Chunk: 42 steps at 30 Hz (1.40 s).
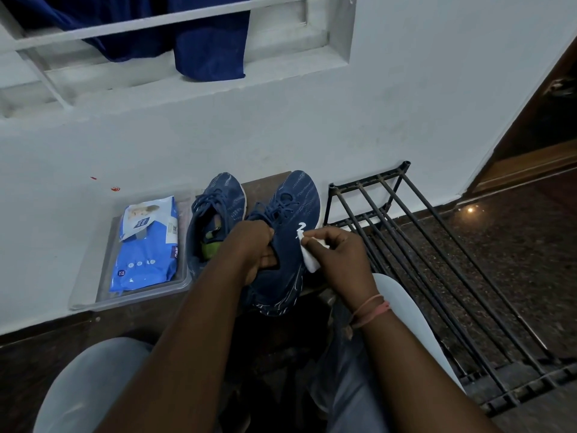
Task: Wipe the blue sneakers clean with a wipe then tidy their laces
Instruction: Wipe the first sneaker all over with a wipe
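Black metal-bar shoe rack (pixel 415 245) at R on floor. Clear plastic tray (pixel 184 281) w/ blue wipe pack (pixel 146 245) at L. Two blue mesh sneakers on brown stool (pixel 262 179): L sneaker (pixel 218 201) standing, R sneaker (pixel 296 214) gripped at collar by L hand (pixel 253 248). R hand (pixel 340 254) pinches white wipe (pixel 309 260) against its side.

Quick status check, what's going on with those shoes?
Left hand grips right sneaker. Right hand rubs wipe on its side. Nothing in the way.
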Motion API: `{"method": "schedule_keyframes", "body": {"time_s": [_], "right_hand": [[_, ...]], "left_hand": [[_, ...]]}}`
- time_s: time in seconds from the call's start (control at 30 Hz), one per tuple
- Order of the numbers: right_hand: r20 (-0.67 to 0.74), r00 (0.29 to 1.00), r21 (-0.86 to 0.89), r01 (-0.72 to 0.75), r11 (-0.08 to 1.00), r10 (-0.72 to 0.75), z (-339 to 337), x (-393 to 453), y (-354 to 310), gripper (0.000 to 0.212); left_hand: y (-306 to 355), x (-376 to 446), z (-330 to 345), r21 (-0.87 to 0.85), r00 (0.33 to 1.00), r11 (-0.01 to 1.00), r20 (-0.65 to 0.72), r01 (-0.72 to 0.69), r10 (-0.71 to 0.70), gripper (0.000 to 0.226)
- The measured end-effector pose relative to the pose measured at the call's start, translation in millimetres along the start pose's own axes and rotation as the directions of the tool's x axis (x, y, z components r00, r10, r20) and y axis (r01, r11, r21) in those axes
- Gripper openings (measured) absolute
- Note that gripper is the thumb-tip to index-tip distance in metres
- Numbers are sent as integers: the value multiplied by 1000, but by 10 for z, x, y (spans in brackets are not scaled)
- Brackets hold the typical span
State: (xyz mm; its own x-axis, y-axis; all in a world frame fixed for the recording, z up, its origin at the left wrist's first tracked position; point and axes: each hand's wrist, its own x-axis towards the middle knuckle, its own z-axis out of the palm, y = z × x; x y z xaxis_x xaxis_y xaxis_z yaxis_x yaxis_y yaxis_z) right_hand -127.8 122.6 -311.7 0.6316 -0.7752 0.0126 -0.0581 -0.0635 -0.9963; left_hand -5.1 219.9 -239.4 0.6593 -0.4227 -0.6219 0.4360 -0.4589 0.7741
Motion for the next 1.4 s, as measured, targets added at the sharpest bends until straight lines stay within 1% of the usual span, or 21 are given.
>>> {"method": "schedule_keyframes", "body": {"time_s": [0.07, 0.17, 0.2, 0.27, 0.3, 0.33, 0.43, 0.47, 0.57, 0.6, 0.7, 0.73, 0.8, 0.83, 0.93, 0.97, 1.07, 1.17, 1.23, 1.3, 1.4], "right_hand": [[30, 999, -13, 27, 1000, -26, 14, -51, -19, 3], [229, 971, 14, 65, 998, -66, 45, -148, -81, 5], [216, 974, -8, 71, 997, -67, 44, -134, -70, 6], [95, 993, -65, 70, 995, -64, 14, -66, -31, 5], [65, 996, -65, 71, 995, -67, -6, -41, -20, 6], [84, 994, -46, 77, 996, -73, -15, -36, -35, 6], [267, 958, -6, 109, 994, -103, 29, -123, -120, 5], [252, 964, -1, 89, 996, -85, 52, -119, -112, 4], [68, 995, -30, 78, 996, -76, 40, -46, -51, 3], [86, 994, -18, 71, 997, -69, 21, -31, -52, 3], [290, 957, 23, 22, 999, -28, -33, -88, -75, 2], [286, 958, 12, 15, 1000, -18, -45, -98, -61, 3], [206, 979, -21, 14, 1000, -9, -75, -84, -30, 2], [205, 979, -29, 1, 1000, 5, -86, -84, -31, 3], [348, 936, -53, -39, 998, 55, -82, -138, -76, 8], [360, 931, -56, -46, 997, 63, -81, -157, -86, 9], [291, 953, -33, -77, 996, 83, -95, -169, -121, 10], [392, 912, -39, -111, 993, 118, -90, -203, -196, 12], [372, 922, -27, -108, 994, 111, -103, -203, -204, 12], [346, 934, -39, -84, 996, 93, -123, -188, -201, 9], [439, 896, -106, -16, 994, 61, -86, -228, -230, 7]], "left_hand": [[25, 7, -17, 26, 1000, 1000, -3, 3, -3, 25], [57, 11, -18, 52, 999, 999, -33, -2, 4, 30], [66, 6, -10, 61, 999, 998, -34, -5, 7, 31], [73, 1, 6, 67, 1000, 998, -24, -10, 12, 29], [71, -1, 10, 68, 1000, 998, -22, -14, 16, 29], [72, 0, 12, 72, 1000, 997, -24, -15, 16, 29], [89, 4, 11, 106, 999, 994, -44, -5, 9, 27], [90, 7, 8, 110, 999, 994, -51, -5, 11, 28], [82, 8, 20, 73, 999, 997, -40, -7, 10, 28], [77, 9, 22, 72, 999, 997, -40, -6, 9, 27], [77, 14, 6, 83, 999, 997, -43, -10, 14, 27], [79, 11, 2, 84, 999, 996, -42, -10, 13, 27], [82, -1, 1, 77, 999, 997, -43, -10, 13, 27], [82, -8, 4, 76, 999, 997, -44, -10, 13, 27], [86, -18, -3, 84, 999, 996, -48, -12, 16, 30], [86, -22, -4, 82, 999, 997, -47, -13, 17, 31], [82, -27, -1, 77, 999, 997, -44, -9, 12, 27], [86, -22, -6, 89, 999, 996, -43, -6, 10, 23], [87, -30, -8, 87, 999, 996, -49, -13, 17, 26], [92, -43, -4, 85, 998, 996, -57, -15, 20, 28], [95, -41, -4, 98, 998, 995, -55, -24, 30, 29]]}}
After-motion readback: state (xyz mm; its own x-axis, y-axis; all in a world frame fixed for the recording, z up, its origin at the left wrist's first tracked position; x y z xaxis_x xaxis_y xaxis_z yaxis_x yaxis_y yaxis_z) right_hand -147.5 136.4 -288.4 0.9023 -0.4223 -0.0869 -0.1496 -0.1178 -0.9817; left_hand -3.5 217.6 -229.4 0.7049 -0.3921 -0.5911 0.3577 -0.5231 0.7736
